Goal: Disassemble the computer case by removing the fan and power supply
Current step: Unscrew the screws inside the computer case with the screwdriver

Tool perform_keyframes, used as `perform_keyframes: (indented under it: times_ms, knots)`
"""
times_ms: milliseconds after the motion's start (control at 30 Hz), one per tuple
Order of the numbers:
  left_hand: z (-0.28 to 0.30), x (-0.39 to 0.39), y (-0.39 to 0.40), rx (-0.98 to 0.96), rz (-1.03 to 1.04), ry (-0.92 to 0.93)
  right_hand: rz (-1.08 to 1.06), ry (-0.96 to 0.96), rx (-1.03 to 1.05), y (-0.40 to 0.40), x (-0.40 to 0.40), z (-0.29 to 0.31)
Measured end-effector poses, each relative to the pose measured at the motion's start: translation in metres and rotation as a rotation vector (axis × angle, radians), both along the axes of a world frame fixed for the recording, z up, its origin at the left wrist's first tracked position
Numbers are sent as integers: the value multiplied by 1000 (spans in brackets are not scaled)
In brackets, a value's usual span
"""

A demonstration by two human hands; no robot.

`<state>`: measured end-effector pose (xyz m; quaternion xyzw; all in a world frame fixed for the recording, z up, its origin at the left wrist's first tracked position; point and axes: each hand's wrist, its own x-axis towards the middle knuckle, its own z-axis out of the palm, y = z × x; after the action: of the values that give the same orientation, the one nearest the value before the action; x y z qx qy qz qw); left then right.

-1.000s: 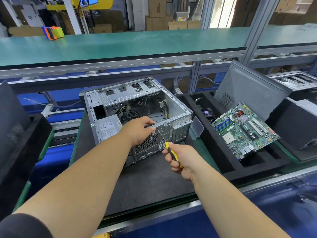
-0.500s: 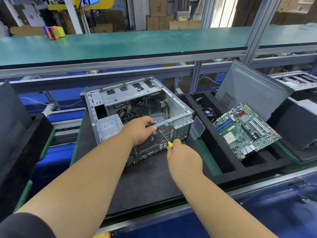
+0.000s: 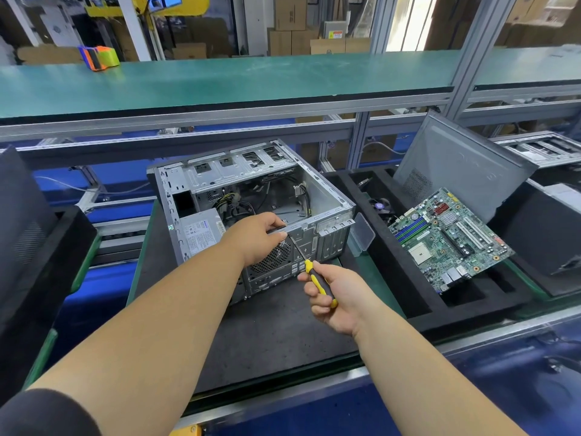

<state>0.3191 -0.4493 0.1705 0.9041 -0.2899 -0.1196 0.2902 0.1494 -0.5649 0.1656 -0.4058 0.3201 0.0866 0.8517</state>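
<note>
Low in the frame both forearms reach forward over the dark mat (image 3: 276, 335) that covers the surface, a dark sleeve (image 3: 41, 413) showing at the lower left corner. The right hand (image 3: 338, 297), just right of centre, is clenched around the yellow-and-black handle of a screwdriver (image 3: 316, 280), whose thin shaft slants up and left to meet the rear panel of the computer case (image 3: 327, 209) just beside the left thumb. The left hand (image 3: 256, 239), at centre, grips the top edge of that rear panel, fingers curled over it into the case and thumb on the outside, above the round grille of the fan (image 3: 272, 258). The case lies on its side on the mat with its open side up; the power supply (image 3: 199, 229), grey with a white label, sits inside at its left end, and loose cables (image 3: 232, 206) lie behind the hand. Right of the case a small clear plastic box (image 3: 363, 232) stands on the surface. Further right a green motherboard (image 3: 446, 239) lies tilted in a black foam tray (image 3: 418, 306), with a grey side panel (image 3: 462, 162) leaning behind it. Across the upper frame runs a green shelf (image 3: 251, 80), an orange and green tape dispenser (image 3: 100, 58) at its upper left
</note>
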Motion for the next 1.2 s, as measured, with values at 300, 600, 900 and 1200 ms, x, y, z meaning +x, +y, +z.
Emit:
perform_keyframes:
  times_ms: [300, 600, 900, 1200]
  knots:
    - [0, 0, -1, 1, 3, 0, 245, 139, -1440, 8, -4, 0]
    - [-1, 0, 0, -2, -1, -4, 145, 88, -1431, -1, -2, -5]
    - [0, 0, 0, 5, -6, -7, 44, 10, 168, -9, -1, 3]
    - [0, 0, 0, 11, -6, -2, 77, 117, -557, 4, 5, 0]
